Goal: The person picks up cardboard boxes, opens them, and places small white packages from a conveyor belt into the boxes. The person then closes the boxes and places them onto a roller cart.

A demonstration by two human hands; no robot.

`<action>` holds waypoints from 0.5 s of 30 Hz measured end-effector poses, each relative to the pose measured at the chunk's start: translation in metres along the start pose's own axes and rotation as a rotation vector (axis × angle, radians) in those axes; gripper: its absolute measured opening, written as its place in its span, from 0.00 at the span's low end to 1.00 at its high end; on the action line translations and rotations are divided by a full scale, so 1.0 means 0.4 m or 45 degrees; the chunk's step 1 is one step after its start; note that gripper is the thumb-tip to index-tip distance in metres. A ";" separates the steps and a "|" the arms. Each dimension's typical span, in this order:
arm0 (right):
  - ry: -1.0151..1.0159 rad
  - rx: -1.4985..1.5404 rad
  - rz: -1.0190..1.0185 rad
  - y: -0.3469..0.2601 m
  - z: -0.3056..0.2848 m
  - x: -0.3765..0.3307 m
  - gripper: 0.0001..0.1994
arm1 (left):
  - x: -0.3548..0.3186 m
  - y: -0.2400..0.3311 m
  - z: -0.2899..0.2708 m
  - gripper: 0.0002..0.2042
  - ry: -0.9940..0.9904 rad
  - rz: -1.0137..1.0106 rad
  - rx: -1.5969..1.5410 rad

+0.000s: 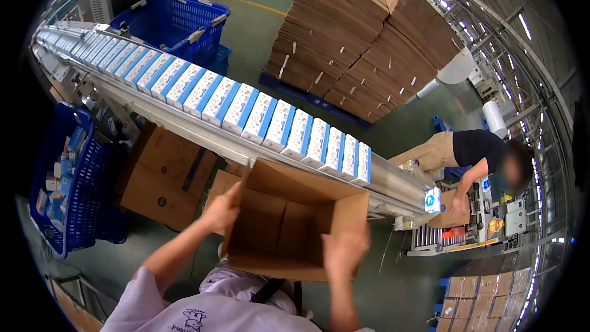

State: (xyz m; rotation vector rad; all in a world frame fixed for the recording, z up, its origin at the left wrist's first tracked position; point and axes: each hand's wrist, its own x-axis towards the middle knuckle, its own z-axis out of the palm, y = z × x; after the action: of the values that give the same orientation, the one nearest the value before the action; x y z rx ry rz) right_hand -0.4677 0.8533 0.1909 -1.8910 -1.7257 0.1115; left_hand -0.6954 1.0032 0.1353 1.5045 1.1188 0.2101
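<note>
An open, empty cardboard box (295, 181) is held up in front of my body, its opening facing me. My left hand (222, 209) grips its left edge. At the right wall my right hand (346, 249) holds on with the thumb on the inner side; it is slightly blurred, and its other fingers are partly hidden. Just beyond the box, a long row of white-and-blue packs (278, 124) stands side by side on the conveyor (393, 178). The box's far side is close to the conveyor's near edge.
A blue basket (86, 203) of loose packs stands at left, beside cardboard boxes (163, 175). Another blue basket (209, 24) is behind the conveyor. Flattened cartons (344, 43) are stacked on a pallet. At right a co-worker (479, 154) bends over a box (452, 209); wrapped cartons (479, 295) stand lower right.
</note>
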 end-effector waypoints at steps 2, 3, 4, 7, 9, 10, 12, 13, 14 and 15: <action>0.423 -1.380 0.196 0.177 -0.079 -0.054 0.18 | 0.017 -0.159 -0.073 0.30 0.054 0.366 -0.656; 0.182 -0.905 0.668 0.257 -0.066 -0.122 0.17 | 0.030 -0.170 -0.103 0.29 -0.035 0.154 -0.830; 0.034 -0.529 1.183 0.335 -0.049 -0.187 0.17 | 0.036 -0.181 -0.127 0.27 -0.114 -0.072 -1.001; -0.132 -0.170 1.117 0.311 0.067 -0.190 0.13 | 0.110 -0.289 -0.087 0.30 0.412 -0.544 0.057; -0.368 -0.421 0.886 0.110 0.015 -0.077 0.10 | 0.144 -0.397 -0.006 0.37 0.977 -0.293 0.786; -0.420 -0.481 0.894 0.084 0.014 -0.080 0.12 | 0.145 -0.359 0.031 0.41 1.147 0.022 1.063; -0.534 -0.377 0.972 0.085 -0.022 -0.080 0.13 | 0.057 -0.174 0.055 0.41 0.625 -0.199 0.929; -0.410 0.061 0.988 0.173 -0.045 -0.123 0.12 | 0.064 -0.222 0.038 0.39 0.574 -0.131 0.780; -0.281 0.493 0.987 0.288 -0.079 -0.169 0.12 | 0.082 -0.292 0.014 0.38 0.519 -0.064 0.626; -0.188 0.943 1.126 0.339 -0.103 -0.181 0.11 | 0.100 -0.323 -0.011 0.34 0.310 -0.130 0.454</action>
State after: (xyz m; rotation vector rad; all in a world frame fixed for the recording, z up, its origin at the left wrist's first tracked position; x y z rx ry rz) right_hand -0.3411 0.7704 0.1409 -1.8965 -0.6237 1.0737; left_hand -0.7439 1.0159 0.0096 1.7628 1.4836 0.1291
